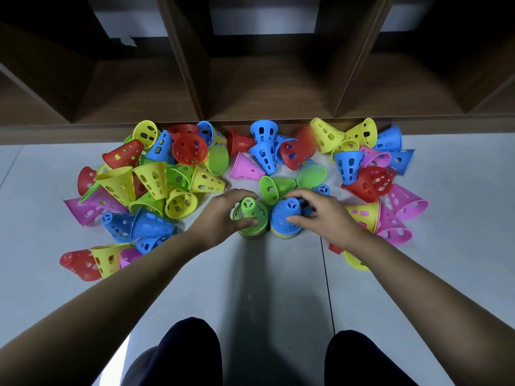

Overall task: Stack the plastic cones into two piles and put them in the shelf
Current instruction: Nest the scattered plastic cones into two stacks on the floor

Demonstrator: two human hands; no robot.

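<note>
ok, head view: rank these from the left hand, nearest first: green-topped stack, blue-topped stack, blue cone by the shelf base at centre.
1. green-topped stack: gripped by the left hand, centre of the floor.
2. blue-topped stack: just right of the green one, held by the right hand.
3. blue cone: farthest, at the back by the base of the shelf.

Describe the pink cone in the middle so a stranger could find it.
Start at the wooden shelf. On the grey floor below its middle compartment lies the pink cone, on its side. It is the only pink one there, with a blue cone at its right.
</note>
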